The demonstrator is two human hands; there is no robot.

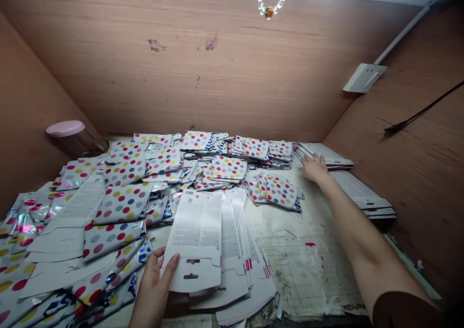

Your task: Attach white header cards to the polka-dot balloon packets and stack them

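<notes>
Head view looks down on a desk [308, 275] with a worn, stained paper cover, boxed in by wood-laminate panels [108, 62]. Near the front edge, the left hand [152, 292] has a closed grip on the lower end of a white printed card [195, 226] with two hanging slots. Just to its right, more white cards [235, 270] lie fanned and overlapping, a layout that seems to leave each edge exposed and easy to take singly.

The right arm [362, 241] stretches toward the back right corner. Its right hand [314, 168] is open, with no hold on anything, and its fingers are spread at the end of a fanned card stack [324, 154]; whether they touch it, I cannot tell. A second card stack [362, 197] lies along the right edge, probably kept there as a separate supply.

Polka-dot foil packets [123, 202] heap across the left half and run in small piles along the back edge, their overlap suggesting loose batches rather than tight storage. A pink-lidded jar [65, 128] stands in the back left corner. A wall socket [364, 77] is fixed to the right panel.
</notes>
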